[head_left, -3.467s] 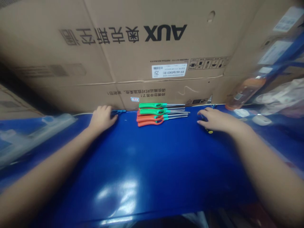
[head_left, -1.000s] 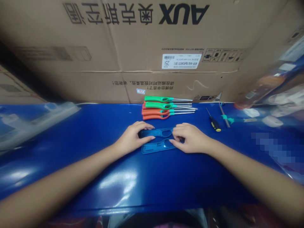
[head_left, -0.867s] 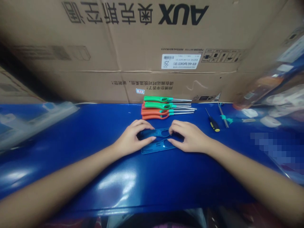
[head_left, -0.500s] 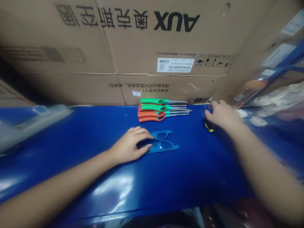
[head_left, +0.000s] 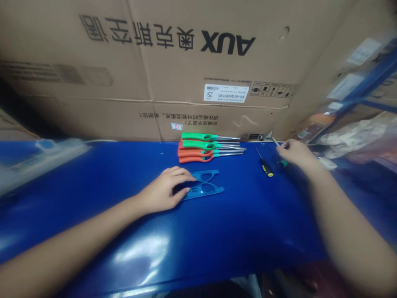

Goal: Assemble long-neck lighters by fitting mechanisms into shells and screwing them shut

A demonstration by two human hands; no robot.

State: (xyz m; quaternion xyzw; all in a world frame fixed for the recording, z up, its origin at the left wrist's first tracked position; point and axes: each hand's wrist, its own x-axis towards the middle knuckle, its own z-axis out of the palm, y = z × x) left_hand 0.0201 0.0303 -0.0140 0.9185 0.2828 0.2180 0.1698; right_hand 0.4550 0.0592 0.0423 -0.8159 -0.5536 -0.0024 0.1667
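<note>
My left hand [head_left: 164, 188] rests on the blue table with its fingers and thumb curled over the near ends of two blue plastic lighter shell halves [head_left: 207, 189], which lie side by side. At the right, my right hand [head_left: 294, 153] pinches a slim, pale metal tube [head_left: 275, 141] that points toward the cardboard. A small green piece [head_left: 283, 164] shows just under that hand, partly hidden. To its left lies a black and yellow screwdriver [head_left: 265, 167]. Several green and orange long-necked lighters [head_left: 198, 145] are stacked beyond the shell halves, their metal tubes pointing right.
A large cardboard panel [head_left: 173, 74] stands along the back of the blue table [head_left: 217, 236]. Clear plastic packaging [head_left: 58, 159] lies at the left. Plastic bags [head_left: 353, 134] and a white object [head_left: 328, 164] are at the right, near a blue frame bar [head_left: 372, 87].
My right hand has moved slightly right, away from the screwdriver, and the slim tube in its fingers now shows. The view has shifted a little; my left hand stays on the shell halves.
</note>
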